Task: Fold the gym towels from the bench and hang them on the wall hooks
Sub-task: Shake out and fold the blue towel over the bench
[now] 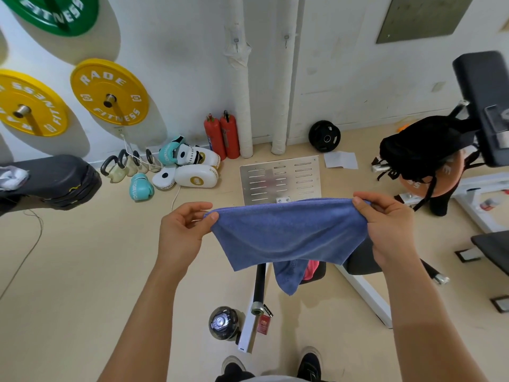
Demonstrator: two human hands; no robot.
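The blue towel [286, 230] hides most of the bench [360, 260] beneath it; something pink [311, 270] peeks out at six o'clock. Left hand [184, 230] pinches its nine o'clock corner, right hand [385, 227] grips the three o'clock corner, stretched between.

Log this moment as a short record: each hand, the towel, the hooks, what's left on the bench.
left hand: pinches one top corner of the blue towel
right hand: pinches the other top corner
towel state: stretched between both hands, hanging doubled
wall hooks: two, bare
bench: pink cloth partly hidden behind the towel
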